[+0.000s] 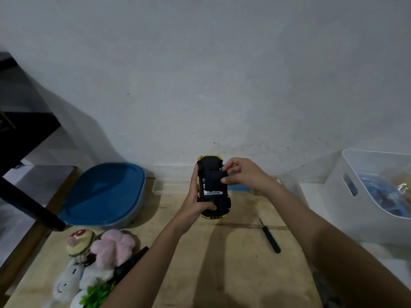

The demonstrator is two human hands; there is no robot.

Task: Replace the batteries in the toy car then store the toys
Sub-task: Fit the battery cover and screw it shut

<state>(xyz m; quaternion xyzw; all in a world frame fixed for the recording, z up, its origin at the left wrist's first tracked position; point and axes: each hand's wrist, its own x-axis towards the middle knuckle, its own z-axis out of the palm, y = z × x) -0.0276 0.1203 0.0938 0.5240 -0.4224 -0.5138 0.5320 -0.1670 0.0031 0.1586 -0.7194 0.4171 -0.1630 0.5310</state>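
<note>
A yellow toy car (214, 174) is held upside down above the wooden table, its black underside facing me, a white label showing. My left hand (195, 196) grips the car along its left side and near end. My right hand (242, 173) pinches the black battery cover on the car's right side with thumb and fingers. A black screwdriver (270, 237) lies on the table to the right. Several plush toys (95, 261) lie at the lower left, with a black stick-shaped object (131, 263) beside them.
A grey box with a blue lid (104, 194) stands at the left. A white storage bin (375, 196) holding packets stands at the right. A clear shallow tray (169, 185) sits against the wall behind the car. A black frame (26, 196) crosses the left edge.
</note>
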